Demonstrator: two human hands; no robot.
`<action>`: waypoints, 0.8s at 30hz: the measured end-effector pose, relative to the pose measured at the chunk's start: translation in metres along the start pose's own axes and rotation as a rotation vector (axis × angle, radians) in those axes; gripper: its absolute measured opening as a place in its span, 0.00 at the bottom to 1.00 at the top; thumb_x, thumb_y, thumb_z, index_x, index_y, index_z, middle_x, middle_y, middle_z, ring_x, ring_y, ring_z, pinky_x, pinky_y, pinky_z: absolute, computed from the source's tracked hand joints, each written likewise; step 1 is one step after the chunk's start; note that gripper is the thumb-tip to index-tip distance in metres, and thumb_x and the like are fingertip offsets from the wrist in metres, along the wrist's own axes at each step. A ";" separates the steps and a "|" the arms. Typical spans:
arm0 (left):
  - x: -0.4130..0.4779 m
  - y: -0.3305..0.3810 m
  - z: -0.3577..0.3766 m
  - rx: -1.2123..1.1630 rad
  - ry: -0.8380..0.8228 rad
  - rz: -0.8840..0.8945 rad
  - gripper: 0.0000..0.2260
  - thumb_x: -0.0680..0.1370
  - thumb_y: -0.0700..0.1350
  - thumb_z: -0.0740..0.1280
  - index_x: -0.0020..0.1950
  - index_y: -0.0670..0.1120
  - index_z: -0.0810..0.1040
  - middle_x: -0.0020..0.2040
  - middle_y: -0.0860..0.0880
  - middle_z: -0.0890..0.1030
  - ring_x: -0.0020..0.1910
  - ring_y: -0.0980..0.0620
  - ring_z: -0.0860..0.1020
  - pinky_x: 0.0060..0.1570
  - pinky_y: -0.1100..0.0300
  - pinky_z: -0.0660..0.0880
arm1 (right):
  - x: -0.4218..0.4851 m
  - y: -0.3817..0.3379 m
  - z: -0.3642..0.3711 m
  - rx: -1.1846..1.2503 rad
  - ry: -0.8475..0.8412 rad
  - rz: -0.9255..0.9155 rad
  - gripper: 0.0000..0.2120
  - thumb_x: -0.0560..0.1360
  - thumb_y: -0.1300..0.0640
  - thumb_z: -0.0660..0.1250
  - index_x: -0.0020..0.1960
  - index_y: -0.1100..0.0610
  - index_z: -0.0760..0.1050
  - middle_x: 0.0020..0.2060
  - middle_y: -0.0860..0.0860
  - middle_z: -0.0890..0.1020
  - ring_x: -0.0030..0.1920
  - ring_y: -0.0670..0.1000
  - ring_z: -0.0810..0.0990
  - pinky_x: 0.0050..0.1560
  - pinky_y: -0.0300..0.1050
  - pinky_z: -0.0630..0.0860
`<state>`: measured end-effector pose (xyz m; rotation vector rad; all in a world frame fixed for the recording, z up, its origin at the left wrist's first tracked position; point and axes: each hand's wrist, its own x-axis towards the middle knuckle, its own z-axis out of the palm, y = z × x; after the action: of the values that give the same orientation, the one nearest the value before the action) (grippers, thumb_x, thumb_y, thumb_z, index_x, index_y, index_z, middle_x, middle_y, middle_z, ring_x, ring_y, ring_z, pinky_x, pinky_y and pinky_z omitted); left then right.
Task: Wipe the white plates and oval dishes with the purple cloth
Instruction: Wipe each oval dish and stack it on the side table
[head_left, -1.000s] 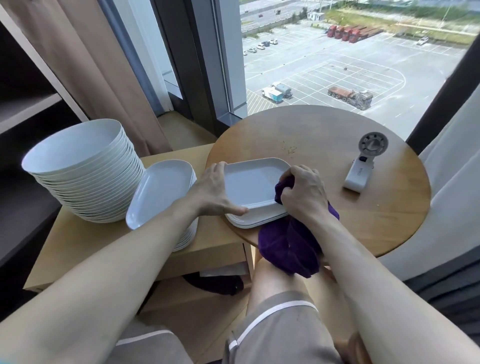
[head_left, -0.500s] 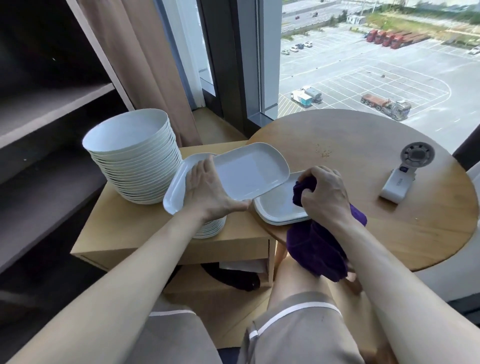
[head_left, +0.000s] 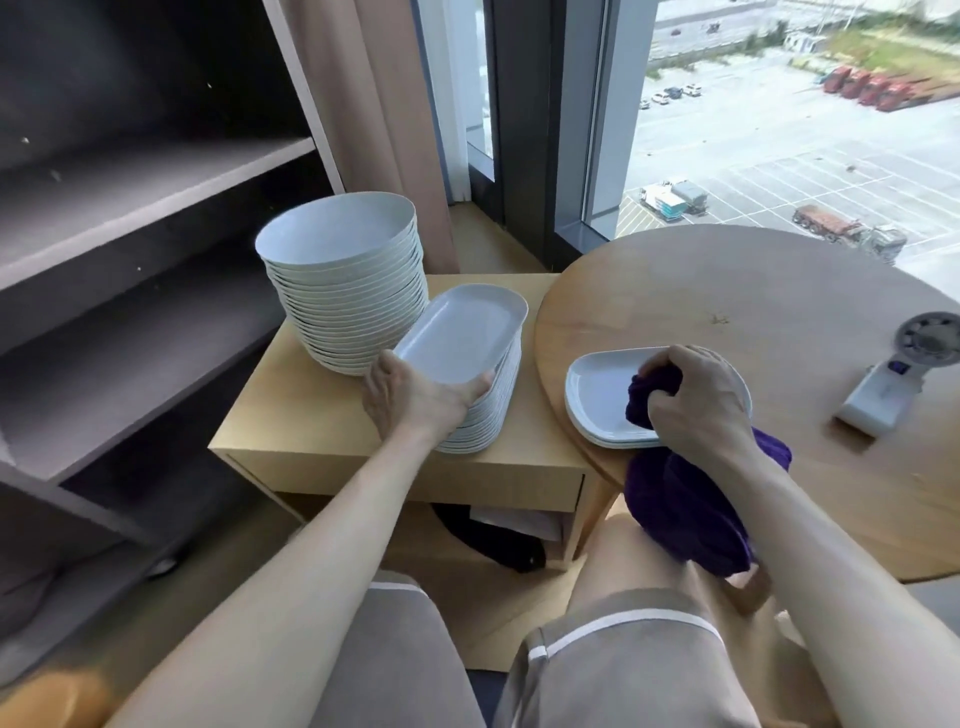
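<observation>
While left hand (head_left: 410, 402), arm outstretched, grips oval dish (head_left: 462, 332) | right hand (head_left: 696, 405) fists purple cloth (head_left: 685, 504) on plate (head_left: 597, 395)

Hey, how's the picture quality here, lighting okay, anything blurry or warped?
Head view: daylight from the window lights the round table well, the shelves are dim; the wide lens bends the shelf edges and window frame; the bottom left corner is an orange blur; the left hand on the oval dish and right hand gripping the purple cloth look reasonably sharp.
</observation>
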<state>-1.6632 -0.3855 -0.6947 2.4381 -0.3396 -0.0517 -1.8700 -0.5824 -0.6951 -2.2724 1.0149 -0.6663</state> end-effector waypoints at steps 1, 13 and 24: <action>-0.003 -0.002 0.002 -0.017 0.002 -0.021 0.53 0.56 0.73 0.77 0.68 0.42 0.65 0.68 0.46 0.71 0.73 0.43 0.66 0.71 0.44 0.66 | 0.000 0.001 0.000 0.003 0.004 0.009 0.17 0.67 0.68 0.64 0.45 0.47 0.79 0.46 0.42 0.80 0.57 0.51 0.74 0.57 0.41 0.65; -0.027 0.009 0.013 -0.186 0.055 -0.123 0.67 0.61 0.68 0.81 0.83 0.42 0.44 0.83 0.41 0.50 0.82 0.41 0.50 0.79 0.41 0.53 | 0.006 0.023 -0.007 0.098 0.130 0.180 0.23 0.73 0.64 0.67 0.68 0.53 0.74 0.65 0.50 0.74 0.68 0.54 0.71 0.64 0.41 0.65; -0.050 0.068 0.082 -0.085 -0.685 0.424 0.64 0.65 0.67 0.80 0.84 0.51 0.38 0.84 0.53 0.45 0.82 0.54 0.46 0.79 0.54 0.49 | 0.002 0.036 0.000 -0.083 -0.088 0.268 0.30 0.73 0.61 0.66 0.74 0.52 0.65 0.73 0.51 0.67 0.75 0.57 0.60 0.76 0.54 0.60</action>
<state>-1.7370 -0.4744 -0.7185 2.1466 -1.1184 -0.7041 -1.8868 -0.6041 -0.7186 -2.1590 1.2947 -0.4156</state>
